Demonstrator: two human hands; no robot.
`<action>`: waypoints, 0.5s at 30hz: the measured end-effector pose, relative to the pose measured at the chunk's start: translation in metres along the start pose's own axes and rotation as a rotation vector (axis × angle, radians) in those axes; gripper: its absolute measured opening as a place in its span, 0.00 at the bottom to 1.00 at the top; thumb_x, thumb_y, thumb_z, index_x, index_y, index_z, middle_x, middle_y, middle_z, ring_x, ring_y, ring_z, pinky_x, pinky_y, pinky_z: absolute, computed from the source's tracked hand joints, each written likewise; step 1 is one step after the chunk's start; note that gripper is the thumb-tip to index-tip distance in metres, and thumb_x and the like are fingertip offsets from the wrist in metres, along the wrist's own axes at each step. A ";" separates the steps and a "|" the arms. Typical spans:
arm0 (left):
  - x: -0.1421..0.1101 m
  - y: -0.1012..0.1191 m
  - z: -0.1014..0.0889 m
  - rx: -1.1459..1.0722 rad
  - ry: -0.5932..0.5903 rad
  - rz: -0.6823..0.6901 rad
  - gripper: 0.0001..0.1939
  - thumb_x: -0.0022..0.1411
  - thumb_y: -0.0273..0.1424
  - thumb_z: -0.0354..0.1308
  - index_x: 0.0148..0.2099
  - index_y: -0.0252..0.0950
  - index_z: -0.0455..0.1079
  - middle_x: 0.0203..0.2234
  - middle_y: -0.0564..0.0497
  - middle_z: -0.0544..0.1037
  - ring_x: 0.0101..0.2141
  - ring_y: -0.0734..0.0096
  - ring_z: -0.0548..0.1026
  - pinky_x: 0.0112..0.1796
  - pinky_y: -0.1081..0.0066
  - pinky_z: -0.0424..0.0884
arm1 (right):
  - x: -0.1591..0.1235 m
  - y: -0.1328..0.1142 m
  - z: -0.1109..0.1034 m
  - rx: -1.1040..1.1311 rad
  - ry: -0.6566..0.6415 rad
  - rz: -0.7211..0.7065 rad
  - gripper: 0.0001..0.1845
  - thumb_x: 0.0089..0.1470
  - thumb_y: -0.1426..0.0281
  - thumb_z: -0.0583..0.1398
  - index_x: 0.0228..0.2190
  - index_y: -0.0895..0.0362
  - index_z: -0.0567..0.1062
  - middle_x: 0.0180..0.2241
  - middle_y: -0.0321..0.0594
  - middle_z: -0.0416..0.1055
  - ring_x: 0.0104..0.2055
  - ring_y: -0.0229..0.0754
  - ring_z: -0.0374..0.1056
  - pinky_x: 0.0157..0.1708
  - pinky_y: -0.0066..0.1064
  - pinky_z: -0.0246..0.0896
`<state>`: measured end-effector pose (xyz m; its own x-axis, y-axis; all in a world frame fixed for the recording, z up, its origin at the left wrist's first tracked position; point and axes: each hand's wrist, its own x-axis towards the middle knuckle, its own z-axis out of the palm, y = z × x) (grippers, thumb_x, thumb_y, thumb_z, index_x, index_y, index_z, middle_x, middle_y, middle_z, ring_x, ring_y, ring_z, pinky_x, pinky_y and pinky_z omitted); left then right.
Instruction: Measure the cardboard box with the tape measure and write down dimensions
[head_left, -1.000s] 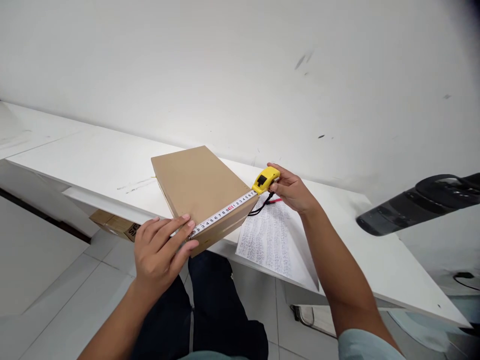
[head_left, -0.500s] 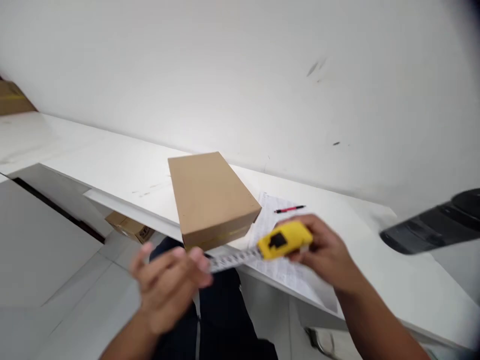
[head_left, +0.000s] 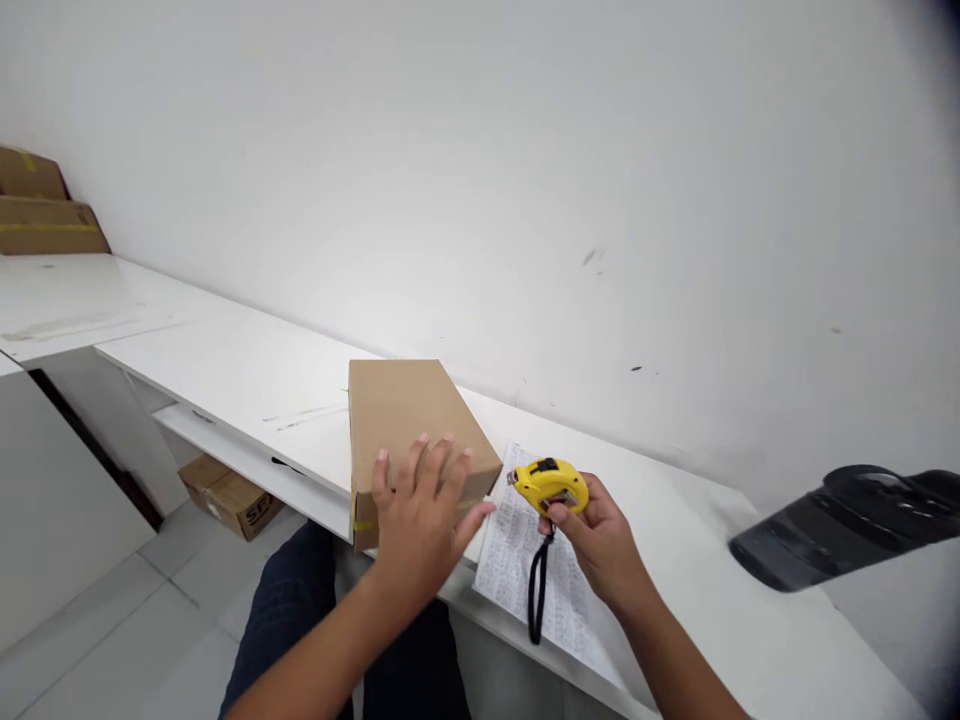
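A brown cardboard box [head_left: 405, 410] lies at the front edge of the white desk, with yellow tape along its near side. My left hand [head_left: 420, 520] rests on the box's near top edge, fingers spread flat. Just right of the box, my right hand [head_left: 600, 540] grips a yellow tape measure [head_left: 553, 487]. Its blade is drawn in, with only the metal hook showing at the left tip. A black wrist strap [head_left: 536, 590] hangs from it over a printed sheet of paper [head_left: 502, 550] on the desk.
A dark bottle [head_left: 810, 530] is on the desk at the right. Two taped boxes [head_left: 49, 226] are stacked at the far left. Below the desk, another carton [head_left: 229, 495] sits on the tiled floor. The white wall [head_left: 480, 180] rises behind the desk.
The tape blade, stretched between both hands earlier, has gone back into its case. My left hand has let go of its end and moved onto the box. The pen is no longer visible.
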<state>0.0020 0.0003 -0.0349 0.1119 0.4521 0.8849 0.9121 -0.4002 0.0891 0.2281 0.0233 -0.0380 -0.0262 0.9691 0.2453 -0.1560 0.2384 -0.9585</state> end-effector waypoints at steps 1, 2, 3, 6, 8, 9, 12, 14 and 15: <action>0.001 -0.007 0.004 -0.010 0.002 0.011 0.20 0.66 0.42 0.64 0.57 0.43 0.73 0.53 0.47 0.81 0.53 0.52 0.76 0.66 0.48 0.42 | 0.001 0.005 0.001 0.030 0.016 0.009 0.24 0.45 0.56 0.75 0.38 0.52 0.74 0.31 0.35 0.76 0.26 0.37 0.69 0.28 0.31 0.70; 0.001 -0.017 0.007 -0.023 0.032 0.023 0.15 0.66 0.41 0.63 0.53 0.44 0.75 0.49 0.50 0.83 0.50 0.56 0.78 0.66 0.51 0.42 | 0.001 0.011 0.002 0.062 0.022 0.030 0.25 0.45 0.55 0.75 0.39 0.52 0.74 0.32 0.35 0.76 0.26 0.36 0.68 0.28 0.30 0.69; 0.001 -0.029 0.010 -0.040 0.084 0.029 0.10 0.68 0.39 0.62 0.48 0.44 0.76 0.44 0.53 0.85 0.46 0.60 0.79 0.66 0.53 0.43 | 0.002 0.017 0.003 0.091 0.017 0.061 0.26 0.44 0.54 0.75 0.39 0.52 0.74 0.33 0.36 0.76 0.27 0.36 0.67 0.29 0.30 0.69; 0.004 -0.078 0.015 -0.146 0.233 -0.019 0.13 0.71 0.34 0.54 0.34 0.42 0.75 0.32 0.55 0.83 0.37 0.65 0.78 0.62 0.54 0.51 | 0.001 0.036 -0.002 0.109 -0.022 0.184 0.28 0.43 0.54 0.76 0.41 0.53 0.75 0.34 0.37 0.75 0.29 0.37 0.67 0.29 0.30 0.67; 0.009 -0.111 0.013 -0.226 0.251 -0.078 0.20 0.73 0.34 0.48 0.29 0.42 0.73 0.30 0.53 0.82 0.37 0.64 0.77 0.60 0.51 0.54 | 0.000 0.047 -0.012 0.076 -0.027 0.255 0.29 0.39 0.53 0.77 0.39 0.54 0.77 0.34 0.38 0.75 0.29 0.38 0.65 0.27 0.30 0.66; 0.011 -0.124 0.010 -0.234 0.237 -0.111 0.22 0.74 0.36 0.45 0.29 0.42 0.74 0.32 0.51 0.82 0.40 0.62 0.77 0.60 0.49 0.55 | 0.000 0.053 -0.018 0.061 -0.016 0.282 0.29 0.38 0.53 0.77 0.37 0.55 0.77 0.33 0.38 0.74 0.29 0.38 0.65 0.26 0.29 0.64; 0.015 -0.141 -0.004 -0.128 0.151 -0.251 0.24 0.74 0.44 0.42 0.38 0.41 0.77 0.49 0.44 0.80 0.57 0.48 0.71 0.63 0.37 0.48 | 0.000 0.065 -0.034 0.047 0.010 0.328 0.28 0.39 0.50 0.76 0.32 0.57 0.78 0.30 0.39 0.73 0.28 0.36 0.62 0.25 0.27 0.60; 0.010 -0.131 -0.012 -0.098 0.060 -0.321 0.24 0.72 0.50 0.45 0.51 0.42 0.75 0.59 0.41 0.73 0.63 0.42 0.65 0.63 0.32 0.48 | 0.003 0.068 -0.038 0.042 0.018 0.323 0.27 0.42 0.49 0.75 0.33 0.57 0.79 0.31 0.39 0.72 0.28 0.37 0.61 0.25 0.27 0.61; 0.006 -0.122 -0.014 -0.117 -0.004 -0.331 0.25 0.70 0.52 0.49 0.56 0.42 0.72 0.62 0.40 0.70 0.64 0.41 0.63 0.63 0.33 0.51 | 0.006 0.068 -0.037 0.036 0.020 0.317 0.27 0.42 0.49 0.74 0.34 0.57 0.79 0.31 0.40 0.73 0.29 0.37 0.62 0.25 0.28 0.61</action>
<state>-0.1144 0.0407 -0.0341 -0.1809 0.5757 0.7974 0.8477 -0.3198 0.4232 0.2539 0.0476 -0.1066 -0.0602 0.9959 -0.0681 -0.1780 -0.0779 -0.9809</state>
